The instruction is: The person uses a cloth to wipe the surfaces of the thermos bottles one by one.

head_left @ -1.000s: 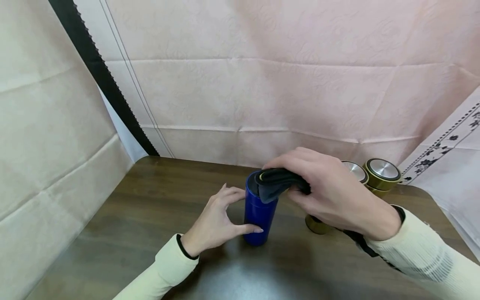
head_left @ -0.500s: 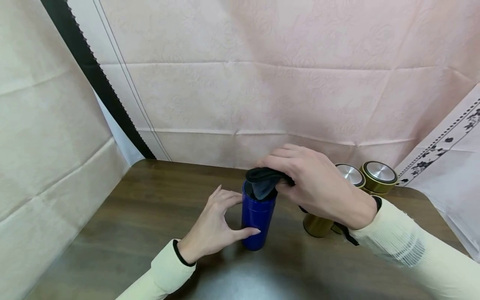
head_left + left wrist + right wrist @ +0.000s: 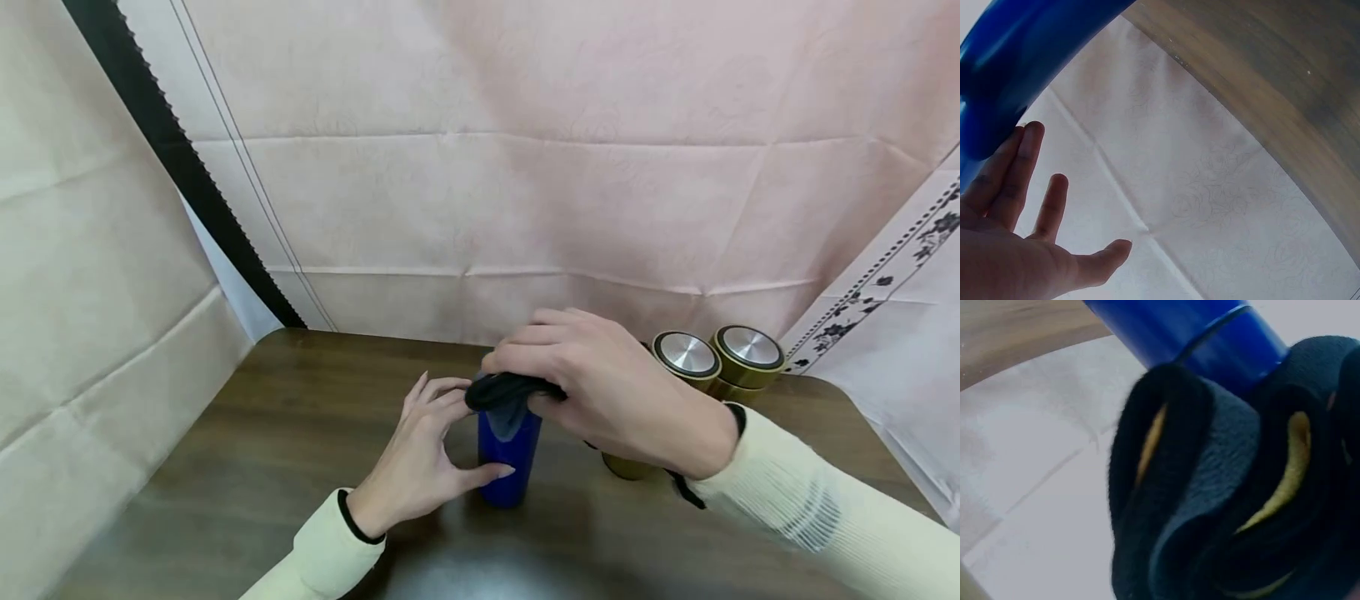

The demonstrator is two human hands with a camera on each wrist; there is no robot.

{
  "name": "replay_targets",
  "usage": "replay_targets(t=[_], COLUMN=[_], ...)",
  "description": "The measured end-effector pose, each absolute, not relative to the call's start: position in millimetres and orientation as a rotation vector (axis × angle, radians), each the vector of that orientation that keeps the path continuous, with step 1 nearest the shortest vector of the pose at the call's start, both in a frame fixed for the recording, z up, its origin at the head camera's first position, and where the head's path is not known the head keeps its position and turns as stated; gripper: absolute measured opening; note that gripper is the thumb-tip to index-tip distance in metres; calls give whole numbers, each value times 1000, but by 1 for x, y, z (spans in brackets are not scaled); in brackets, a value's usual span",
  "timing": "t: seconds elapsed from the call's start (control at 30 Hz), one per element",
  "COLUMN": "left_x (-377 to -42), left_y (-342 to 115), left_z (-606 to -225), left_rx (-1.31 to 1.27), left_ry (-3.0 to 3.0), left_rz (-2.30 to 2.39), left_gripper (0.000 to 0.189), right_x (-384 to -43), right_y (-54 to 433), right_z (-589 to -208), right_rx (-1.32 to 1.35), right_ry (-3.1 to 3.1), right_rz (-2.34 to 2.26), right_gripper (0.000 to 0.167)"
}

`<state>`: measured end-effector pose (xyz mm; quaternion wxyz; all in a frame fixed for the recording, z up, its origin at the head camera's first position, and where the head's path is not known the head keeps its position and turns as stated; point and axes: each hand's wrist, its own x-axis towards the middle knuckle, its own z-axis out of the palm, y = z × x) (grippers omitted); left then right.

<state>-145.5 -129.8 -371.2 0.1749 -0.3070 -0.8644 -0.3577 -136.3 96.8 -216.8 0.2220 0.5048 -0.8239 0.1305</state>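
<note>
A blue cylindrical flask (image 3: 508, 467) stands upright on the wooden table. My left hand (image 3: 416, 458) holds it from the left, thumb across its near side and fingertips by its upper far side. In the left wrist view two fingers (image 3: 1016, 169) touch the blue wall while the others stand off it. A folded dark cloth (image 3: 510, 393), gripped by my right hand (image 3: 607, 383), covers the flask's top. Up close in the right wrist view, the bunched cloth (image 3: 1210, 469) shows yellow between its folds and presses against the flask's end (image 3: 1229, 350).
Two gold flasks with round silver-topped lids stand at the back right: one nearer (image 3: 686, 357), one farther (image 3: 750, 348). My right forearm partly hides them. Pale fabric (image 3: 450, 208) hangs behind the table (image 3: 300, 417) and down its left side.
My right hand has moved left and slightly down with the cloth, which now covers the flask's dark top. My left hand keeps its hold; the whole view shifts slightly.
</note>
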Motion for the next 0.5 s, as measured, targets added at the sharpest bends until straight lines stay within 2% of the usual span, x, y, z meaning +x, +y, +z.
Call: replay_targets(t=[0.2, 0.5], left_x=[-145, -144], left_y=[-130, -128], left_z=[-375, -372], left_rx=[-870, -825], left_ry=[-2439, -2463], left_rz=[-1002, -974], left_gripper=[63, 58], right_x=[-148, -154], right_y=[89, 110], right_z=[-220, -213], right_rx=[1337, 1252], right_ry=[-2331, -2398], right_rz=[310, 200], right_gripper=[42, 45])
